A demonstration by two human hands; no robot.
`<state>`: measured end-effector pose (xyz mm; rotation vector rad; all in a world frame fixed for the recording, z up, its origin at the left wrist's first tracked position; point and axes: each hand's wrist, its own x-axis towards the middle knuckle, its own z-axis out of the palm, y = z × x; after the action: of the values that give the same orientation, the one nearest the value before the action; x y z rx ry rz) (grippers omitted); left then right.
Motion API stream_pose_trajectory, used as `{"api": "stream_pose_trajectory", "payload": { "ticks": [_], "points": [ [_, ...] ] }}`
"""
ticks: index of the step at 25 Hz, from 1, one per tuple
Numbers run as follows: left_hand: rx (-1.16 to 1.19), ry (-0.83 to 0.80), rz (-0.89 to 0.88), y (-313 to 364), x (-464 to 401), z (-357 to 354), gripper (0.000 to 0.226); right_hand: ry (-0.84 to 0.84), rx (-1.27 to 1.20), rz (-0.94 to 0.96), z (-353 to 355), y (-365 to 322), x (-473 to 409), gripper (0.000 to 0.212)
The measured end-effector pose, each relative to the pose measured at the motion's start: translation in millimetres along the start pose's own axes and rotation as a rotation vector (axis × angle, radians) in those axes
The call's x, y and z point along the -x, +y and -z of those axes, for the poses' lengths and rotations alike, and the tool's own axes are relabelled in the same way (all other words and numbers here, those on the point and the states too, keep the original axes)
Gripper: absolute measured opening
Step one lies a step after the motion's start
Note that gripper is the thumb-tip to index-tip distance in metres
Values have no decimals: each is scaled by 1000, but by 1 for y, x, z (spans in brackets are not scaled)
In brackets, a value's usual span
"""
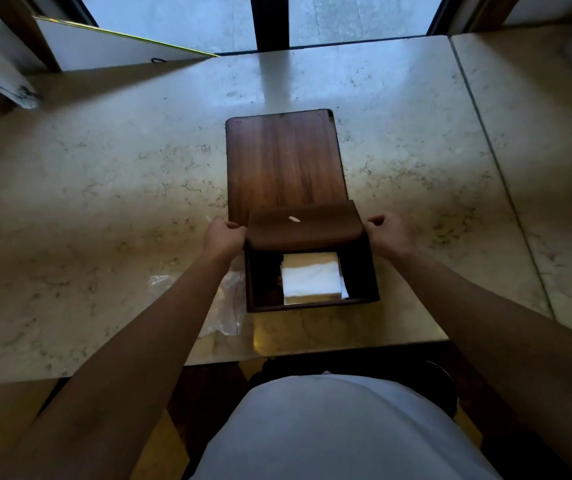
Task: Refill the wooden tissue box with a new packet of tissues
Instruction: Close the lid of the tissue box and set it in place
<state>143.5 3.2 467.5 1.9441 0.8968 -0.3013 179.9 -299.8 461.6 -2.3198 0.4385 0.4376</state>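
The wooden tissue box [312, 306] lies on the marble counter in the middle of the view, its near part uncovered. A stack of white tissues [311, 279] sits inside. A long wooden panel [283, 157] stretches away from the box toward the window. A dark wooden lid piece [303, 227] lies across the box's far edge. My left hand [224, 235] grips its left end. My right hand [389, 233] is curled against its right end. A crumpled clear plastic wrapper [224, 299] lies on the counter left of the box, partly under my left forearm.
The marble counter [104, 188] has a seam [492, 143] on the right and its front edge close to my body. A white board [111, 46] leans at the back left, and a pale cylinder [0, 81] stands at the far left. A window runs along the back.
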Motion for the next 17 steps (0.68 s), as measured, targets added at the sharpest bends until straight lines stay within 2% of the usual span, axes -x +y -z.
{"api": "stream_pose_trajectory", "payload": {
  "ticks": [1,5,10,13,17],
  "points": [
    [13,-6,5,1,-4,-2,6,-41,-22,-17,-1,0,-5,20],
    [37,-5,31,5,-11,-9,3,-75,-102,-81,-1,-6,-18,21],
    [228,24,74,9,-12,-3,13,-56,-275,-116,5,-7,-20,16],
    [328,66,38,15,-4,7,11,-42,-403,-102,16,-11,-11,12],
    [450,59,-22,12,24,21,18,-29,-542,-55,26,-7,10,18]
  ]
}}
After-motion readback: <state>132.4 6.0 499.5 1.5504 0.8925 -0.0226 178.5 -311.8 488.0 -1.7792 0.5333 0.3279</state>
